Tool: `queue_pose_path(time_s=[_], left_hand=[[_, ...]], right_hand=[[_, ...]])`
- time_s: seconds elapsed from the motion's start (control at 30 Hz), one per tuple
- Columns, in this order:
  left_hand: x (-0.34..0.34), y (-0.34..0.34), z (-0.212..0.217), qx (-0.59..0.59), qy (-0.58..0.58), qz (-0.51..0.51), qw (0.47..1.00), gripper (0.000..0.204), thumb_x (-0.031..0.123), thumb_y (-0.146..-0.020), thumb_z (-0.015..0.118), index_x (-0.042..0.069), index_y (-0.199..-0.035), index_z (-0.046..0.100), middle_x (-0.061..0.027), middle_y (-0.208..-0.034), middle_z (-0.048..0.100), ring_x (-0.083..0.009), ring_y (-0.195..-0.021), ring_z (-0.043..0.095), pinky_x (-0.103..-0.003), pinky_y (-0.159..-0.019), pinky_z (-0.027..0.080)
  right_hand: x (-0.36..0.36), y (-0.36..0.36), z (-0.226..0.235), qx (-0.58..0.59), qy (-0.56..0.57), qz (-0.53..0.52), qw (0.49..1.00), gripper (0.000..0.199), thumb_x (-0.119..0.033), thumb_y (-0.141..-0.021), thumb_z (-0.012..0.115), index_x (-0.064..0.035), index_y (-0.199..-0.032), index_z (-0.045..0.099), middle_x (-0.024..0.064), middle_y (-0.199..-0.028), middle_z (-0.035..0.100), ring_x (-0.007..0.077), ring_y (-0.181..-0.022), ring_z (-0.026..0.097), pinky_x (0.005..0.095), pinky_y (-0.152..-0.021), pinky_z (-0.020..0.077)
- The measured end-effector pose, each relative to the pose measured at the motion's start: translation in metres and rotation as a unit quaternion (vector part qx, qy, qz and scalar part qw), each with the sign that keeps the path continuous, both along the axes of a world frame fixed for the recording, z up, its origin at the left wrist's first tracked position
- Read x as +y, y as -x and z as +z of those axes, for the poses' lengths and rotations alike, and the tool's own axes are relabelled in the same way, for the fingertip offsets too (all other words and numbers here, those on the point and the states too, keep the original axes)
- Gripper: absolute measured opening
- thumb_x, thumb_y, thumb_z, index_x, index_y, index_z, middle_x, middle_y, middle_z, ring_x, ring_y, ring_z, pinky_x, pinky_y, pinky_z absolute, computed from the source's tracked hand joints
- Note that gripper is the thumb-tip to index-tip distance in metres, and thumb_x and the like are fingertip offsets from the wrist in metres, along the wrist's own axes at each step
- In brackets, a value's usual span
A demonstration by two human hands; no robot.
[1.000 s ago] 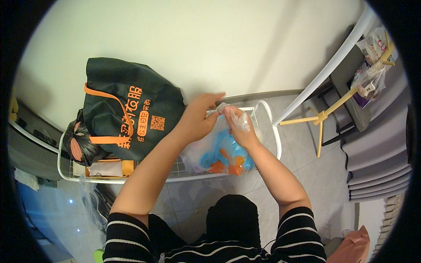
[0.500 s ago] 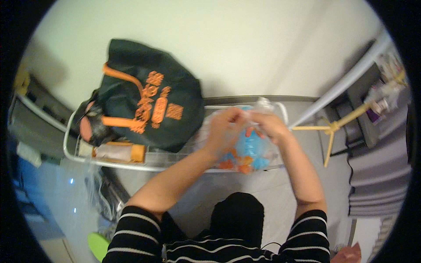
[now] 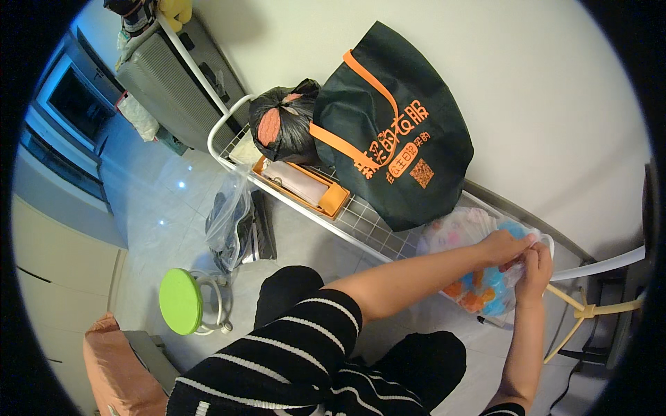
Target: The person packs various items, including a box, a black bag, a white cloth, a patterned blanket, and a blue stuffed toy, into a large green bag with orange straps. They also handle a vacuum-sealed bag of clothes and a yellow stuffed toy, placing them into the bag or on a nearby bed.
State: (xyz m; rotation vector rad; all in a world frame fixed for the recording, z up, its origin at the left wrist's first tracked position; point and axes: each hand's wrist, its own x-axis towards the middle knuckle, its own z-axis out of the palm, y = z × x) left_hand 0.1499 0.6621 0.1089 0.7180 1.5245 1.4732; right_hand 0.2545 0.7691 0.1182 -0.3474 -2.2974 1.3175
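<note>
Both hands meet at the top of a clear plastic bag [image 3: 479, 277] that sits at the right end of a white wire rack [image 3: 361, 222]. The left hand [image 3: 505, 247] is closed over the bag's upper edge, fingers curled into the plastic, and the right hand [image 3: 535, 267] pinches the same gathered edge just beside it, so the two hands touch or nearly touch. The bag is full of small orange and blue pieces (too blurred to tell what they are), with paler ones toward its left side.

Further along the rack, to the left of the bag, stands a large dark green tote bag [image 3: 392, 132] with orange straps, leaning against the wall. Next to it sits a tied black rubbish bag [image 3: 281, 125], and in front of that lies an orange tray [image 3: 309, 187] holding a flat pale packet. On the floor below the rack lies another clear bag [image 3: 232, 222] with dark contents, and nearer the person's knees stands a small stool with a round green seat [image 3: 182, 301].
</note>
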Motion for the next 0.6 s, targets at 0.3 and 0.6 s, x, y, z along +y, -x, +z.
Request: queue_pose_path(time_s=[0.3,0.6], left_hand=[[-0.002,0.019,-0.028,0.211,-0.041,0.178,0.960,0.024,0.026,-0.080,0.062,0.003,-0.077,0.069,-0.0087,-0.068,0.061,-0.0163,-0.062,0.055,-0.035,-0.058,0.044],[-0.042,0.062,-0.123,0.431,0.129,0.337,0.827,0.028,0.028,-0.079,0.064,0.004,-0.064,0.062,-0.0142,-0.065,0.060,-0.0324,-0.072,0.057,-0.044,-0.065,0.044]], right_hand=[[0.007,0.009,0.007,0.189,-0.393,0.000,0.900,0.013,-0.013,-0.075,0.068,-0.0042,-0.076,0.059,0.0126,-0.084,0.064,0.0314,-0.079,0.060,0.0399,-0.070,0.0487],[0.047,-0.065,-0.084,-0.126,-0.389,-0.161,0.898,0.029,-0.025,-0.089,0.055,-0.0047,-0.069,0.060,0.0140,-0.069,0.058,0.0345,-0.064,0.058,0.0445,-0.058,0.0450]])
